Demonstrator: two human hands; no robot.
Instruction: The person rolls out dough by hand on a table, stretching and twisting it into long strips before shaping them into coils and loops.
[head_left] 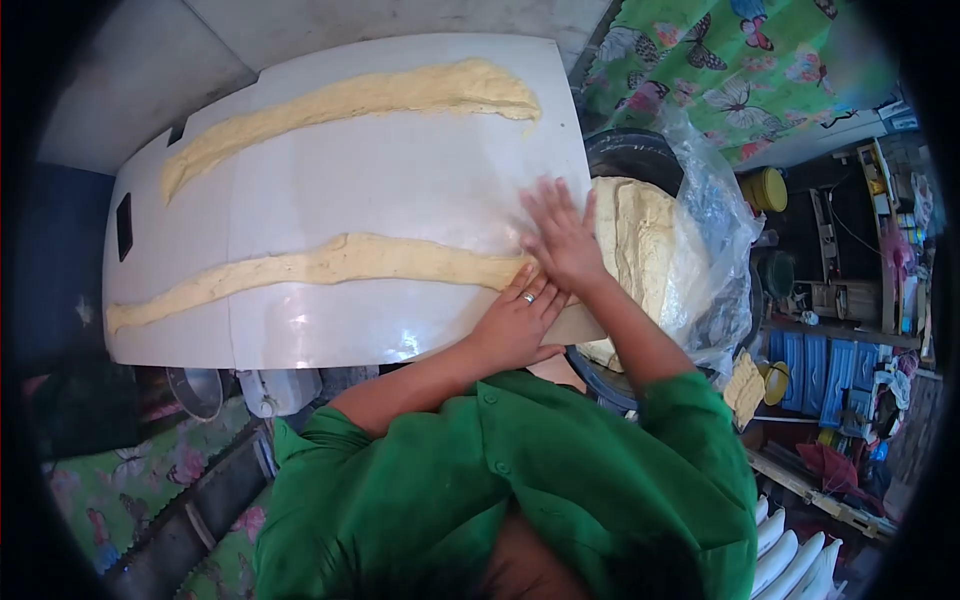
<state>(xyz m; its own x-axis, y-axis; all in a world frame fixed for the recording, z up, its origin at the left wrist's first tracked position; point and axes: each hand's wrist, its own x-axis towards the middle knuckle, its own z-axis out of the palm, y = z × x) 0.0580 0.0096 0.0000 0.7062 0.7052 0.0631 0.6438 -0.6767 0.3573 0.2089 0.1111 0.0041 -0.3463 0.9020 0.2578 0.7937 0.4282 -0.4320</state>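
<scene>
A long strip of pale dough [350, 259] runs along the near side of the white table [380, 180]. At its right end my left hand [519, 322], with a ring on one finger, rests with fingers extended on the dough. My right hand [565, 235] is just above and to the right, fingers spread and slightly blurred, holding nothing; whether its palm touches the dough is hidden. A second, wider dough strip [350, 100] lies along the far side. Right of the table, a large dough mass [640, 240] sits in a dark tub [640, 147].
Clear plastic sheeting [725, 250] hangs over the tub's right side. A butterfly-patterned curtain [730, 75] is behind it. Shelves and blue items [825, 370] stand at the right, with a yellow container [765, 189]. A dark rectangular object [124, 227] lies at the table's left edge.
</scene>
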